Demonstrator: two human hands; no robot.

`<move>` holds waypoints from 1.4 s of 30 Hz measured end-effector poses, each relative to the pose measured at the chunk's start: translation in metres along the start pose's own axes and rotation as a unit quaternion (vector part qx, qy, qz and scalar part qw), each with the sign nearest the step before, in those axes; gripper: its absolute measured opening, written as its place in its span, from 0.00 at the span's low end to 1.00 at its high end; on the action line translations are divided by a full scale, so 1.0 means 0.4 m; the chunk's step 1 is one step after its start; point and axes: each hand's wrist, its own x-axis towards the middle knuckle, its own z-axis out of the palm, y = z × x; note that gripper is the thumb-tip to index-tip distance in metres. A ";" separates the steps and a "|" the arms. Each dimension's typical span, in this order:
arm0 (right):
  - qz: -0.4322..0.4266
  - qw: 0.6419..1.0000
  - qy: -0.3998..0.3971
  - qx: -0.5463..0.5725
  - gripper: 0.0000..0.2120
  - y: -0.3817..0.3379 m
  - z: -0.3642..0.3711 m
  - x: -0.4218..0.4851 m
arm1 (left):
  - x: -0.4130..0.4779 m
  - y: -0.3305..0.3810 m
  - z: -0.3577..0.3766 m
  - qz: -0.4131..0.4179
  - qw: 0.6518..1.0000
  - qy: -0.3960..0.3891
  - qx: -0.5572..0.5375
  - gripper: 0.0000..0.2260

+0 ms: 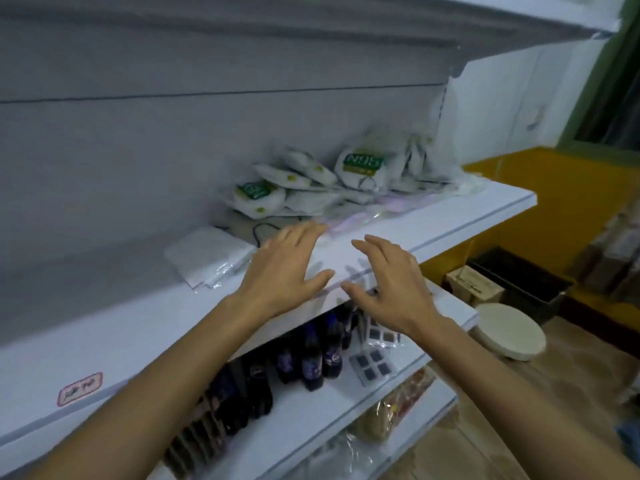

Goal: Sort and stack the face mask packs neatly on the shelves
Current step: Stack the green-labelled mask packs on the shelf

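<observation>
White, smooth board makes up the upper shelf (467,216), and over its front edge we reach with both hands, fingers spread and relaxed, gripping nothing. Our left hand (287,268) hovers just beside a flat stack of crinkly clear-wrapped white packs (207,259) lying near that edge. Our right hand (388,289) hangs over the front lip itself. Toward the shelf's back and right end, glossy white face mask packs (311,181) lie heaped and tilted; green labels show, the lettering too blurred to read. A red-bordered sticker (80,389) on the front edge carries handwriting we cannot make out. Dark bottles (311,362) with purple labels stand on the lower shelf (329,407).
</observation>
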 end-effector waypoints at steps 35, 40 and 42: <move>0.040 0.981 0.110 0.152 0.35 0.059 0.333 0.665 | 0.311 -0.311 0.184 -0.180 0.966 0.143 0.115 0.21; 0.044 0.985 0.044 0.164 0.31 0.069 0.322 0.671 | 0.312 -0.305 0.172 -0.191 0.967 0.098 0.138 0.21; 0.059 0.973 0.020 0.223 0.27 0.078 0.312 0.681 | 0.320 -0.301 0.156 -0.189 0.966 0.088 0.153 0.20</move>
